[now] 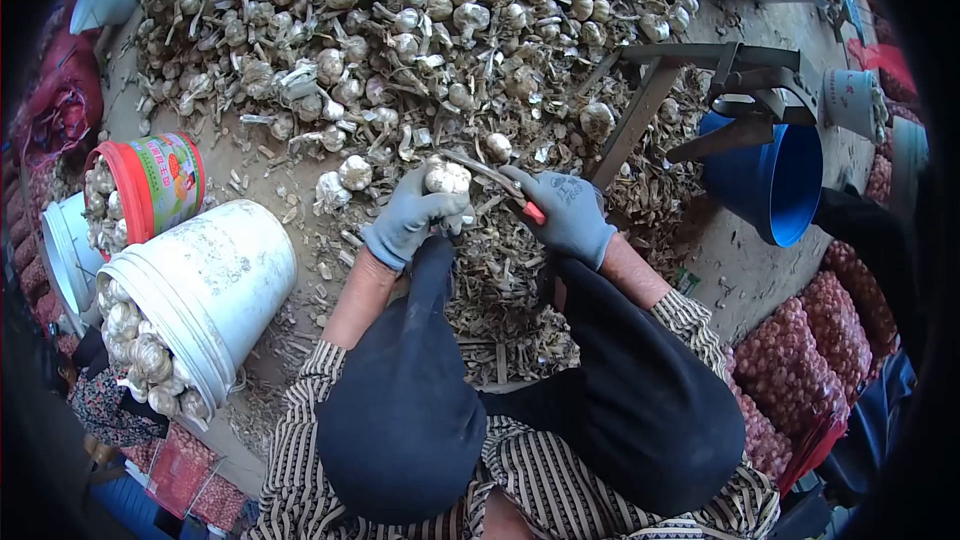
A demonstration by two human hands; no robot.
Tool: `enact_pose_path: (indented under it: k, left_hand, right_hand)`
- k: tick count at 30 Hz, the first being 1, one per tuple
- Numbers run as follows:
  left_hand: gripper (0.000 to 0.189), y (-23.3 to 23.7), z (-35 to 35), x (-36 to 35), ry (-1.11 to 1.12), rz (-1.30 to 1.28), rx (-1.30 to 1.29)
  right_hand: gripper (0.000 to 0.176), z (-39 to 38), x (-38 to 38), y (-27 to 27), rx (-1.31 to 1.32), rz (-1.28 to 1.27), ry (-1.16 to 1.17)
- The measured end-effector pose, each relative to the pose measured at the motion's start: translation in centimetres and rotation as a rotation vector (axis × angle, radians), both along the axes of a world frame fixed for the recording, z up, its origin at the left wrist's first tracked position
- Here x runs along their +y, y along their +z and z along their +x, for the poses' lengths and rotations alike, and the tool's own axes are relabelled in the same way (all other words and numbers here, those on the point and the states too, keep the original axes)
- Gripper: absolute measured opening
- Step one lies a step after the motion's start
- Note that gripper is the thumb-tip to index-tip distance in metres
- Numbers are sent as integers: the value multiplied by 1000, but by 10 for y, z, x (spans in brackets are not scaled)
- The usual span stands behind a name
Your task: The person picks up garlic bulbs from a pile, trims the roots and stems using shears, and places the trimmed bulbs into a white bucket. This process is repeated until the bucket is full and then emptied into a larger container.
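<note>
My left hand (412, 220), in a grey glove, is closed around a whitish garlic bulb (447, 178). Gripped in my gloved right hand (565, 212) is a slim metal tool with a red handle end, which looks like shears (490, 173). Its metal tip reaches across to the top of the bulb. Just beyond my hands lie loose garlic bulbs (354, 172), with dry stalks and trimmings (500, 275) below and between my knees.
A large garlic heap (400, 20) fills the far side. At left, a tipped white bucket (215, 265) and a red bucket (125, 190) hold bulbs. At right stand a metal frame (640, 120), a blue bucket (765, 180) and filled net sacks (800, 350).
</note>
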State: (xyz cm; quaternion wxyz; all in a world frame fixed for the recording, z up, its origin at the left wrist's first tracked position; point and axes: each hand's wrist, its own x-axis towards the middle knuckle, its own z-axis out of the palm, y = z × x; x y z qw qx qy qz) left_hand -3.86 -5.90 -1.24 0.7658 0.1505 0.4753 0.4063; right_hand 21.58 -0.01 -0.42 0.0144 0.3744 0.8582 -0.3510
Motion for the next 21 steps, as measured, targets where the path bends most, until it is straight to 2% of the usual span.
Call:
enact_pose_path:
  k: [2,4,6,8,12,14,15,16,18,19,20,21]
  left_hand:
    - [48,1,1,-1,-39,6,33]
    - [48,3,0,-1,-75,-1,53]
    - [48,2,2,-1,-115,-7,65]
    - [43,-3,12,-3,-84,54,294]
    - [43,3,15,2,-61,26,265]
    - [35,1,9,4,-77,-91,168]
    - [30,9,11,6,-34,-94,137]
    - [34,1,3,7,-78,-77,73]
    - [38,-4,1,9,-201,30,315]
    - [41,-13,-6,9,-335,195,491]
    - [41,-22,-12,9,-326,266,552]
    - [41,-29,-26,19,-155,153,457]
  right_hand:
    - [59,-2,-4,4,-10,-8,3]
    - [60,-5,-3,11,19,90,-11]
    - [60,-6,3,16,-18,61,18]
    - [59,-7,7,19,-57,110,83]
    - [58,-4,10,15,-121,39,124]
    - [58,-4,11,11,-146,-18,139]
    - [59,-1,6,3,-40,-33,108]
    - [53,-2,-1,0,45,-97,43]
    - [41,-7,-27,-24,254,-195,-192]
    - [37,-13,-26,-19,325,-412,-425]
    - [34,-15,-22,-16,387,-630,-652]
    - [35,-10,-15,-23,406,-629,-739]
